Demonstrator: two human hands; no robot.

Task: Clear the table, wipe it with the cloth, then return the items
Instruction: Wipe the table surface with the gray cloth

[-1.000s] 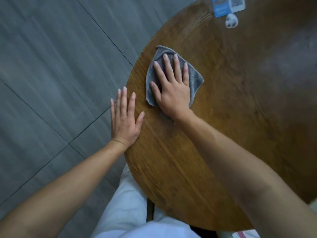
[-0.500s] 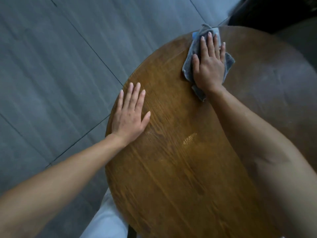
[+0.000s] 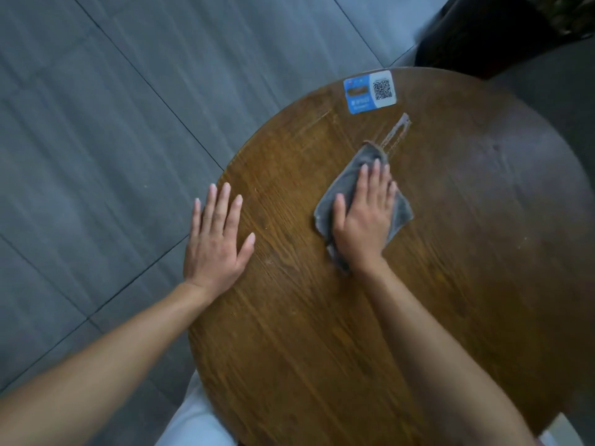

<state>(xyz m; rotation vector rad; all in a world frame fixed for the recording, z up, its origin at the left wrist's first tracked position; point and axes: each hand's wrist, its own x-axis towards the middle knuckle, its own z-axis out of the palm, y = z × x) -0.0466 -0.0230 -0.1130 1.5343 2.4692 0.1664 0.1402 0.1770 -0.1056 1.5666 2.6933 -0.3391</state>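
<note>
A round brown wooden table fills the middle of the view. A grey cloth lies flat on its upper middle. My right hand presses down on the cloth with straight fingers. My left hand rests flat at the table's left edge, fingers spread and straight, part of the palm over the rim. A faint wet streak runs from the cloth's far corner toward the back of the table.
A blue and white sticker with a QR code is stuck near the table's far edge. Grey floor tiles lie to the left. A dark piece of furniture stands at the back right.
My right hand has slid the cloth back from the far edge toward the table's middle, uncovering the sticker. The left hand stays flat at the left rim.
</note>
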